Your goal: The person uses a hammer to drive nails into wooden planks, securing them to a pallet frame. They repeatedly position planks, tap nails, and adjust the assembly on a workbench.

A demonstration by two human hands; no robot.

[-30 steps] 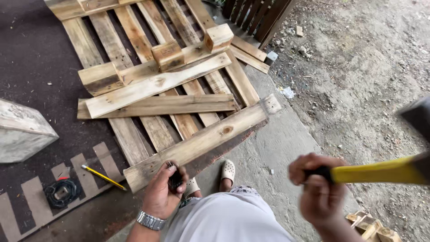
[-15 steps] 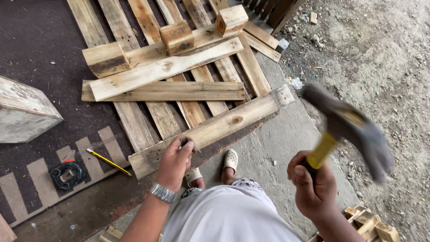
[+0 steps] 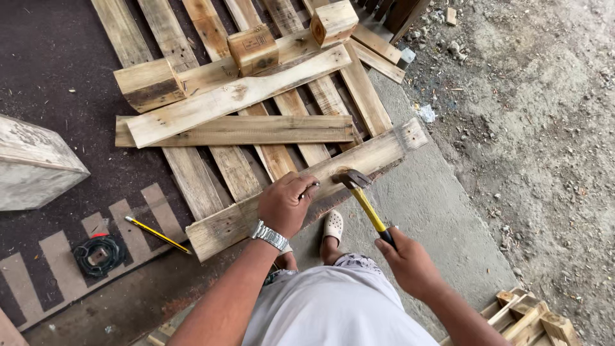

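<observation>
Head view shows your left hand [image 3: 286, 204] pinching a nail [image 3: 310, 186] on the plank [image 3: 359, 160] while your right hand [image 3: 410, 263] grips the hammer [image 3: 362, 198]

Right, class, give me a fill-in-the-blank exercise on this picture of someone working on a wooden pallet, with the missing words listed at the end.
1. The right hand grips a hammer whose handle is ____ in colour.
2. The left hand rests on the nearest plank and wears a metal ____ on its wrist.
3. On the dark mat to the left of the pallet lies a yellow ____.

Missing words: yellow; watch; pencil
</observation>
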